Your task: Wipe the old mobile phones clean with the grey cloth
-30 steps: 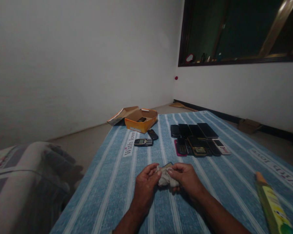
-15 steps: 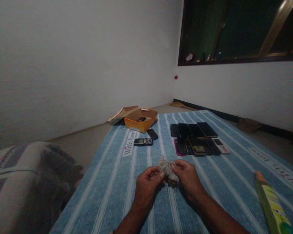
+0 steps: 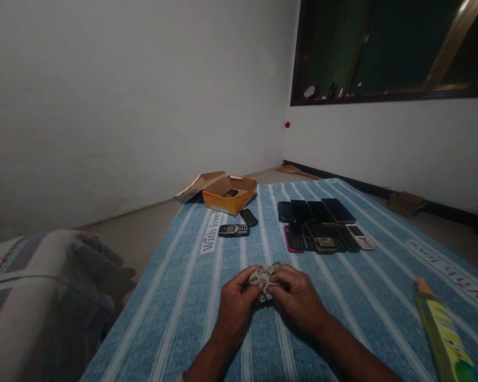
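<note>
Closer together now: the right hand has shifted leftward, the crumpled pale-grey cloth going with it. Both it and the left hand pinch that wad between thumbs and fingers, above the blue, white-striped fabric cover. A dark edge peeks out at one o'clock, the rest hidden; loosen either pinch and that piece could slip. Eleven o'clock, a silver-and-black keypad phone; two o'clock, flat black phones.
</note>
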`<state>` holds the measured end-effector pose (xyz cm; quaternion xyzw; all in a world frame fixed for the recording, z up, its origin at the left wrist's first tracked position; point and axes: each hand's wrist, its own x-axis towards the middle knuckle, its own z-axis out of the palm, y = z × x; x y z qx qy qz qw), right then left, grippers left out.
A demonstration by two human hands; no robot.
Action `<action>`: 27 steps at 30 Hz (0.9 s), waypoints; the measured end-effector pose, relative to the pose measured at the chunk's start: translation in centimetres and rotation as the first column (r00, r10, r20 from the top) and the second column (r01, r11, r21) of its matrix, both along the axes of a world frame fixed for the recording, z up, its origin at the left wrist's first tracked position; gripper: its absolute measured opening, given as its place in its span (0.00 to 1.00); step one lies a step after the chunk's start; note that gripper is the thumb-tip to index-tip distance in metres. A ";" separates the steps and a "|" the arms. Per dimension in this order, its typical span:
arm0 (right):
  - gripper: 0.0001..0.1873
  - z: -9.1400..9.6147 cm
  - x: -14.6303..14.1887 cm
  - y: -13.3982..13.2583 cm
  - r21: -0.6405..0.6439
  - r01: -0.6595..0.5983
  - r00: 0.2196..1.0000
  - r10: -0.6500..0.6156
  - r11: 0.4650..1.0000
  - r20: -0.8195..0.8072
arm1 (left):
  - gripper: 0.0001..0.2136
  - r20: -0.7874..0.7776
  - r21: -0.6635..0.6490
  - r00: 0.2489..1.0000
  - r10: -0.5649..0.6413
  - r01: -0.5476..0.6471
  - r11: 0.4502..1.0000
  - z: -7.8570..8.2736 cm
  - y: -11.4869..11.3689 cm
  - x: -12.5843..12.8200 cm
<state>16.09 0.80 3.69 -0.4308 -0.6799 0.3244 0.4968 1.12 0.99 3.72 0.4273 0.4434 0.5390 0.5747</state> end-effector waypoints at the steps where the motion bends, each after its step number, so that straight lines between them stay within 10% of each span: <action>1: 0.07 0.0 0.0 0.0 -0.014 0.004 1.000 -0.004 1.000 -0.003 | 0.14 -0.029 0.016 0.999 0.014 -0.014 1.000 0.0 0.0 0.0; 5: 0.02 -0.2 -0.4 0.1 -0.209 0.031 0.988 -0.061 0.978 -0.140 | 0.12 -0.161 0.098 0.985 0.061 -0.046 0.994 -0.2 0.1 -0.1; 10: 0.27 -0.4 -0.4 0.5 -0.421 -0.161 0.903 -0.039 0.893 -0.427 | 0.14 -0.244 0.175 0.967 0.072 -0.029 0.984 -0.6 0.1 -0.3; 17: 0.13 -0.4 -0.5 0.5 -0.526 -0.234 0.889 -0.038 0.818 -0.456 | 0.15 -0.297 0.255 0.954 0.044 0.034 0.966 -0.7 -0.5 0.0; 27: 0.10 0.4 -0.5 0.3 -0.561 -0.165 0.846 -0.176 0.811 -0.503 | 0.19 0.059 -0.007 0.998 0.008 -0.008 1.000 0.7 -0.8 0.7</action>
